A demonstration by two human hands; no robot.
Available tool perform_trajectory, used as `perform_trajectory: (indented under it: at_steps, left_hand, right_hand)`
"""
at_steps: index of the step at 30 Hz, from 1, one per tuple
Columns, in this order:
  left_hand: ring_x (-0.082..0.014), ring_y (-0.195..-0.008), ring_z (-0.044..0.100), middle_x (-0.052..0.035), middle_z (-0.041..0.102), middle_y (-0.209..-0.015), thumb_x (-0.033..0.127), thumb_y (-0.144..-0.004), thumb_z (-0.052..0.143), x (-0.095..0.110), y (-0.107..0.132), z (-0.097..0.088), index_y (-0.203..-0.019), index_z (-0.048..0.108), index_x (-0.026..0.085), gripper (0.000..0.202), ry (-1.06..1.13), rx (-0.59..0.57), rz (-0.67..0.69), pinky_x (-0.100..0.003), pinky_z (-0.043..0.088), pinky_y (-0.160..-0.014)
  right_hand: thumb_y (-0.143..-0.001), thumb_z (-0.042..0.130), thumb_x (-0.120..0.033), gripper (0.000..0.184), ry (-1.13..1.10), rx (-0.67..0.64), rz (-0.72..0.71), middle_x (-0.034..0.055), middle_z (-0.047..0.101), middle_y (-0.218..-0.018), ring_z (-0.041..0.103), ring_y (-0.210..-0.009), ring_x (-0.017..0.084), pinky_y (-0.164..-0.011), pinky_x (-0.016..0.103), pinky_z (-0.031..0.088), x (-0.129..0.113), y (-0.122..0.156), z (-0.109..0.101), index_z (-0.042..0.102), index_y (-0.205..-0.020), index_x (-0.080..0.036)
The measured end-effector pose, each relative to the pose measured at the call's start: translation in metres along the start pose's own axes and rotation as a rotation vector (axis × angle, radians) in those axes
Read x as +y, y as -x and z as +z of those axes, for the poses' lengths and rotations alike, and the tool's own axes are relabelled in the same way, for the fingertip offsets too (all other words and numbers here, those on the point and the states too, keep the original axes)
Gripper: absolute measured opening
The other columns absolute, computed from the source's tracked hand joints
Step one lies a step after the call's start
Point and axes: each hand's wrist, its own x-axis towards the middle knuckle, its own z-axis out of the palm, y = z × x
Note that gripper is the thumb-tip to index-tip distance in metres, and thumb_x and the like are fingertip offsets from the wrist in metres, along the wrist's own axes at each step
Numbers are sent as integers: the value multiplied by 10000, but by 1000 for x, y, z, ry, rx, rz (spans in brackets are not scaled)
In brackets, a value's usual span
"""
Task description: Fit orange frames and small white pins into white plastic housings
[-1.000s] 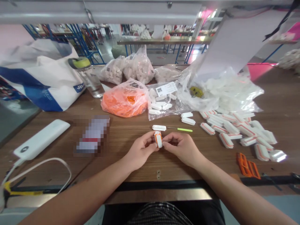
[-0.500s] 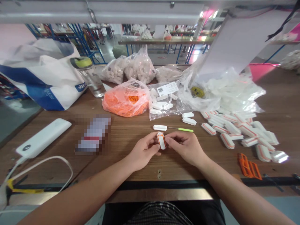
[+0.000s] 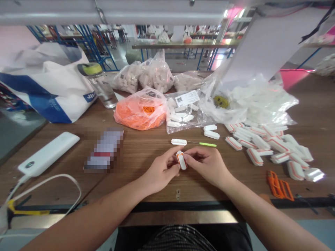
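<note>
Between my two hands is a small white plastic casing point(image 3: 181, 160) with an orange ring around its edge, held tilted above the table. My left hand point(image 3: 162, 169) pinches it from the left, thumb at its lower side. From the right, my right hand point(image 3: 206, 162) grips it with thumb and fingertips; some fingers are hidden behind it. Just beyond my fingers lie a white plastic piece point(image 3: 178, 142) and a thin pick with a green handle point(image 3: 208, 144). Two more white pieces point(image 3: 211, 134) rest farther back.
At right lies a pile of white casings with orange edges point(image 3: 258, 141), with loose orange frames point(image 3: 279, 185) nearer me. Behind stand a bag of orange parts point(image 3: 141, 111) and a clear bag of white pieces point(image 3: 180, 116). A power bank point(image 3: 49, 153), blurred-out flat object point(image 3: 106, 150) and bottle point(image 3: 101, 87) are left.
The white casing has turned a little in my fingers and sits slightly lower. Both hands keep their hold. The other things on the table have stayed put.
</note>
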Motion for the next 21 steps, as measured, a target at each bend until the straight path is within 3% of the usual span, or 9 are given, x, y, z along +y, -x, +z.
perform_trajectory:
  at_steps: [5, 11, 16, 21]
  left_hand:
    - [-211, -912, 624, -103, 652, -1068, 180, -861, 539, 0, 2, 0, -1348, 487, 205, 490, -121, -35, 25, -361, 556, -748]
    - [-214, -960, 624, -107, 613, -1169, 244, -905, 501, 2, 0, -3, -1338, 496, 227, 433, -103, -68, 24, -284, 579, -671]
    - [-197, -899, 643, -108, 632, -1090, 288, -934, 458, -2, -2, -6, -1321, 502, 203, 398, -92, -83, 50, -276, 587, -643]
    - [-179, -834, 658, -104, 648, -998, 303, -935, 448, -3, -6, -10, -1275, 504, 148, 378, 16, -31, -36, -253, 578, -606]
  right_hand:
    - [-783, 636, -274, 157, 6, -53, 16, 3, 683, -620, 590, -561, 117, -550, 257, 473, 0, 0, 1, 661, -653, -189]
    - [-778, 647, -276, 102, -104, -157, 82, 22, 693, -699, 612, -627, 133, -591, 277, 485, 5, -1, -3, 667, -764, -177]
    - [-766, 660, -297, 130, -164, -210, 128, 30, 692, -706, 606, -632, 134, -599, 277, 477, 7, -3, -4, 654, -779, -168]
    - [-762, 640, -320, 162, -188, -254, 204, 20, 675, -674, 550, -560, 98, -515, 234, 428, -1, -6, -8, 682, -788, -166]
